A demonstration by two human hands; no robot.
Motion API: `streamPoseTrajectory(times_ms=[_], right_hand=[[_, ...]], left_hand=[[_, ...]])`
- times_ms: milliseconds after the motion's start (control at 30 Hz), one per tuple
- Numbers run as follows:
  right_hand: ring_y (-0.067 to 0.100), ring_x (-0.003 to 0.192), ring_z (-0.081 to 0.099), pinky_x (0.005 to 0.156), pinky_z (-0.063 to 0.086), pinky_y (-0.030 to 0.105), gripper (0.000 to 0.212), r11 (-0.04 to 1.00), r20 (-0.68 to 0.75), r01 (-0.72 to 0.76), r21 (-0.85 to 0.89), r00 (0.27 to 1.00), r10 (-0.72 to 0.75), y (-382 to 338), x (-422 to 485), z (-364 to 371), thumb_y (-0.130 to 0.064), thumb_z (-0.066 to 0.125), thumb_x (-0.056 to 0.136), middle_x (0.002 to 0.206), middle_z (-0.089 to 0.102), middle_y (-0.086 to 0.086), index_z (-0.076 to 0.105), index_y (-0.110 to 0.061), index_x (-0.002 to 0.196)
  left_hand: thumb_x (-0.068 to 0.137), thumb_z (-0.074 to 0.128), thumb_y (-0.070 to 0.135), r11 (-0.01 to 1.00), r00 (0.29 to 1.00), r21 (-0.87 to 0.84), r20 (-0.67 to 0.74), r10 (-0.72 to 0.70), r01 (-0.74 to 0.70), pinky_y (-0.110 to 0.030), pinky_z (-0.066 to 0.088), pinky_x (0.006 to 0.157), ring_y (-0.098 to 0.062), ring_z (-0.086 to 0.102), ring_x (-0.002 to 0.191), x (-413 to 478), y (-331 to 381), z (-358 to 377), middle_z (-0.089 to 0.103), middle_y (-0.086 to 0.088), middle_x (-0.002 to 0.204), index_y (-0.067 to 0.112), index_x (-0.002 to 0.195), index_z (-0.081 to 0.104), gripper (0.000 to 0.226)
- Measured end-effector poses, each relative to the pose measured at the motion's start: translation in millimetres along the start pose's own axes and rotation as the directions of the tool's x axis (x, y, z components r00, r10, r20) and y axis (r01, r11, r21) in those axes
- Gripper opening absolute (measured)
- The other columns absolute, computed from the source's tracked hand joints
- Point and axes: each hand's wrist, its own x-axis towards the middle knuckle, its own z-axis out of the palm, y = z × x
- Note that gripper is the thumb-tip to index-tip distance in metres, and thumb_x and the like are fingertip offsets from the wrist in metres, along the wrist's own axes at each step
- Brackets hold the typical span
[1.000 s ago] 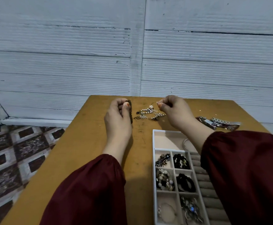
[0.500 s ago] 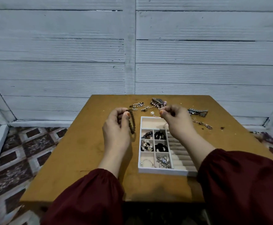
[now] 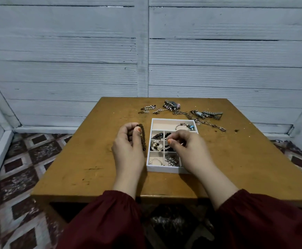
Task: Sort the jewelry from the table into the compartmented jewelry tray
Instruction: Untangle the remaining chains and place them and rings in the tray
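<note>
Braided bracelet [image 3: 143, 136] hangs pinched in the left grip [image 3: 128, 148], just left of the jewelry tray [image 3: 164, 170]; it looks light and floppy, so it is best held mid-length. The right grip [image 3: 188, 148] pinches a small piece [image 3: 167, 139], too tiny to identify, over the tray's middle compartments. Loose chains [image 3: 209, 123] lie beyond on the surface [image 3: 92, 159].

White plank wall [image 3: 92, 51] meets patterned floor tiles [image 3: 20, 168].

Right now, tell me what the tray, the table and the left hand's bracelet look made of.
Tray: matte white, smooth walls, probably plastic or painted board. Table: wood, worn brown varnish, scuffed. Bracelet: dull dark brown, knobbly links, maybe braided cord or wooden beads.
</note>
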Motion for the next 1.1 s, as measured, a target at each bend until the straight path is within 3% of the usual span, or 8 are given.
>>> streamPoseTrajectory(times_ms=[100,233,600,900,1100], right_hand=[[0.014,0.081,0.060,0.073,0.051,0.035,0.007,0.987,0.063,0.026,-0.156,0.998,-0.016,-2.0,-2.7,6.5,-0.029,0.061,0.090,0.081,0.066,-0.012,0.068,-0.031,0.089],[0.019,0.092,0.057,0.080,0.048,0.038,0.007,0.957,0.137,0.082,-0.280,0.990,-0.045,-6.7,-2.3,13.7,-0.033,0.060,0.089,0.083,0.067,-0.011,0.066,-0.034,0.085],[0.020,0.105,0.045,0.078,0.034,0.032,0.010,0.869,0.247,0.188,-0.458,0.966,-0.079,-14.7,8.8,16.4,-0.037,0.060,0.088,0.084,0.065,-0.007,0.070,-0.034,0.090],[0.020,0.104,0.046,0.075,0.026,0.031,0.010,0.776,0.216,0.247,-0.580,0.965,-0.147,-18.5,9.4,25.2,-0.035,0.063,0.083,0.092,0.068,-0.008,0.072,-0.032,0.086],[0.019,0.099,0.048,0.074,0.028,0.029,0.003,0.789,0.160,0.217,-0.575,0.975,-0.151,-18.6,7.4,29.3,-0.030,0.069,0.076,0.086,0.067,-0.009,0.067,-0.031,0.075]], left_hand=[[0.094,0.055,0.014,1.000,1.000,0.011,-0.019,-0.008,0.008,-0.004,0.042,0.060,0.013,0.054,0.068,3.4,-1.8,-4.2,0.060,0.016,0.081,0.023,0.094,0.060,0.011],[0.094,0.055,0.014,0.999,0.997,0.010,-0.060,-0.038,0.039,-0.003,0.041,0.060,0.013,0.054,0.066,11.2,-10.5,-12.1,0.060,0.015,0.081,0.025,0.093,0.059,0.012],[0.094,0.054,0.012,1.000,0.999,0.014,-0.049,-0.018,0.019,-0.004,0.041,0.059,0.012,0.054,0.065,18.6,-12.2,-13.4,0.060,0.014,0.080,0.018,0.096,0.061,0.009],[0.094,0.054,0.012,1.000,0.999,-0.025,-0.043,-0.019,0.018,-0.005,0.042,0.061,0.009,0.055,0.066,21.0,-12.8,-13.6,0.061,0.013,0.079,0.020,0.094,0.060,0.010],[0.094,0.054,0.011,1.000,0.999,-0.018,-0.037,-0.003,0.002,-0.004,0.042,0.061,0.010,0.055,0.066,20.0,-12.5,-15.7,0.061,0.013,0.078,0.019,0.093,0.060,0.010]])
